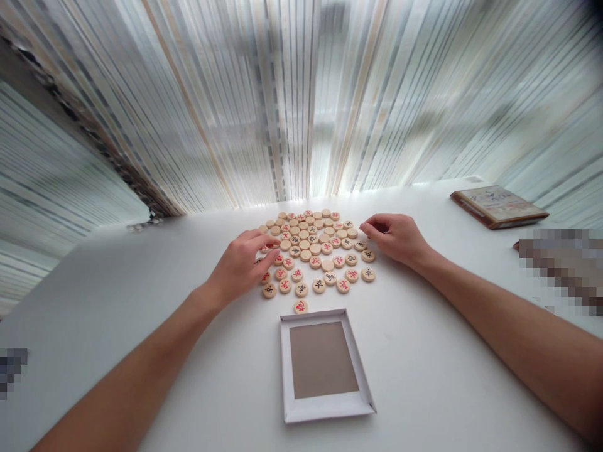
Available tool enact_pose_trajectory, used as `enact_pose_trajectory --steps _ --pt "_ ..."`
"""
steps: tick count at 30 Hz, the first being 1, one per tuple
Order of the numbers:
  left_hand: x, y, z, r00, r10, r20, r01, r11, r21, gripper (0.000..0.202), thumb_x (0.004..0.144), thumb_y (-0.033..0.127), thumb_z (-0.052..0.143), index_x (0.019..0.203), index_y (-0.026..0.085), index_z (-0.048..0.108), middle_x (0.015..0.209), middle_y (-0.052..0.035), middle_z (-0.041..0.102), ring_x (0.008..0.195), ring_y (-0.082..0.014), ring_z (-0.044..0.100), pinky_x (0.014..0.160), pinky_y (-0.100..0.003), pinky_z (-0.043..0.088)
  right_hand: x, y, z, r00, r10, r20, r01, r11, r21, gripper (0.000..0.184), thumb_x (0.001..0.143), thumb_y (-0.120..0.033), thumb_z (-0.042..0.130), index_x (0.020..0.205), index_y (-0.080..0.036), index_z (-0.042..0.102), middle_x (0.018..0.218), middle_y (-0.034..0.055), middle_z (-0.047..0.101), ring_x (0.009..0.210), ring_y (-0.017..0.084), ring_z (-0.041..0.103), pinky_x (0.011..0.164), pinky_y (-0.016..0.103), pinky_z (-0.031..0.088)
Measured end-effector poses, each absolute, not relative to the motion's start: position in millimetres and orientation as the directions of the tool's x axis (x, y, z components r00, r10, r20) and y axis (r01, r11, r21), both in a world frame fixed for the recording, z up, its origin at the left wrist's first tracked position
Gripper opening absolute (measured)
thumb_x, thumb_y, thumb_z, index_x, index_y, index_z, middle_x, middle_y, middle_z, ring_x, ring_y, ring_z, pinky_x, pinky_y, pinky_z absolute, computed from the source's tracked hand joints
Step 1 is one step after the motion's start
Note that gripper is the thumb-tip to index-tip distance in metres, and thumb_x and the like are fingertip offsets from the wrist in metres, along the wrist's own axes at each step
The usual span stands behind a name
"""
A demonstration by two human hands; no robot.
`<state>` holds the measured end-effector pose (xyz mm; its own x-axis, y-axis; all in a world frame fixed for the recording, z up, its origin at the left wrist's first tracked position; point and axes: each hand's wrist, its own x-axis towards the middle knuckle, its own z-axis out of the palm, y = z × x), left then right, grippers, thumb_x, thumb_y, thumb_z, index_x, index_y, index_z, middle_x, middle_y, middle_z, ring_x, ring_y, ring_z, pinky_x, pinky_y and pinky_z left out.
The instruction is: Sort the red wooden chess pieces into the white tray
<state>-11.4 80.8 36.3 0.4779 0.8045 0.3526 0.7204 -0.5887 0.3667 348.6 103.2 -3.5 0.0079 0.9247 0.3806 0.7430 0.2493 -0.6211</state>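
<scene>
Several round wooden game pieces (315, 251) with red or black characters lie spread flat on the white table (424, 351); some show blank faces. My left hand (240, 263) rests on the left edge of the spread, fingers curled, fingertips pinched over a piece (272, 246). My right hand (396, 237) sits at the right edge, fingers bent inward and touching the table beside the pieces. A shallow white box tray (325, 408) with a brown bottom lies just in front of the pieces, nearest me.
A brown box lid (498, 206) lies at the far right of the table. A blurred patch covers something at the right edge. Striped curtains hang behind the table's far edge.
</scene>
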Motion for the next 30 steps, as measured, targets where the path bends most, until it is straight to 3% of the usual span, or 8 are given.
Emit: enact_pose_trajectory --steps 4,7,9,14,23,30 --pt "2.2 82.8 34.9 0.5 0.781 0.375 0.705 -0.618 0.348 0.027 0.104 0.033 0.061 0.114 0.017 0.08 0.111 -0.0122 0.079 0.106 -0.0288 0.073 0.095 -0.043 0.059 320.4 86.1 14.6 -0.036 0.895 0.445 0.729 0.329 -0.601 0.024 0.096 -0.036 0.066 0.088 -0.019 0.081 0.082 0.0085 0.079 0.071 0.022 0.068 0.066 0.034 0.051" --pt "7.2 86.2 28.1 0.516 0.758 0.399 0.701 -0.641 0.313 0.028 0.105 0.029 0.058 0.118 0.016 0.079 0.119 -0.0135 0.08 0.113 -0.0308 0.07 0.104 -0.049 0.056 286.9 71.0 25.7 -0.311 0.853 0.418 0.682 0.507 -0.527 0.017 0.098 -0.034 0.071 0.099 -0.022 0.083 0.099 0.0086 0.08 0.085 0.023 0.072 0.075 0.034 0.056" --pt "7.9 89.2 21.7 0.531 0.744 0.405 0.699 -0.655 0.286 0.029 0.106 0.025 0.055 0.119 0.017 0.08 0.121 -0.0134 0.08 0.115 -0.032 0.069 0.108 -0.053 0.053 267.4 64.9 26.8 -0.448 0.808 0.384 0.688 0.586 -0.43 0.015 0.099 -0.029 0.072 0.105 -0.02 0.083 0.105 0.0113 0.079 0.099 0.027 0.072 0.09 0.039 0.057" --pt "6.0 92.7 10.0 0.559 0.726 0.401 0.7 -0.672 0.242 0.027 0.104 0.02 0.056 0.116 0.019 0.081 0.122 -0.0114 0.081 0.116 -0.0327 0.067 0.11 -0.055 0.051 245.8 62.0 16.9 -0.487 0.804 0.342 0.742 0.587 -0.323 0.016 0.101 -0.022 0.07 0.105 -0.014 0.082 0.109 0.0167 0.073 0.104 0.033 0.065 0.091 0.046 0.055" --pt "13.0 86.5 14.1 0.498 0.772 0.394 0.724 -0.621 0.302 0.021 0.101 0.02 0.061 0.1 0.018 0.082 0.102 -0.0104 0.08 0.1 -0.0288 0.072 0.096 -0.046 0.057 244.4 58.9 12.7 -0.543 0.778 0.315 0.74 0.621 -0.258 0.008 0.101 -0.025 0.072 0.101 -0.019 0.077 0.11 0.0124 0.069 0.101 0.028 0.062 0.091 0.04 0.053" --pt "6.6 86.9 25.5 0.515 0.794 0.322 0.717 -0.605 0.347 0.017 0.099 0.026 0.067 0.102 0.02 0.083 0.101 -0.0072 0.083 0.096 -0.0273 0.073 0.091 -0.041 0.057 247.2 61.2 12.3 -0.574 0.756 0.314 0.73 0.647 -0.222 0.017 0.104 -0.026 0.068 0.096 -0.015 0.078 0.107 0.0141 0.071 0.101 0.029 0.063 0.096 0.043 0.053"
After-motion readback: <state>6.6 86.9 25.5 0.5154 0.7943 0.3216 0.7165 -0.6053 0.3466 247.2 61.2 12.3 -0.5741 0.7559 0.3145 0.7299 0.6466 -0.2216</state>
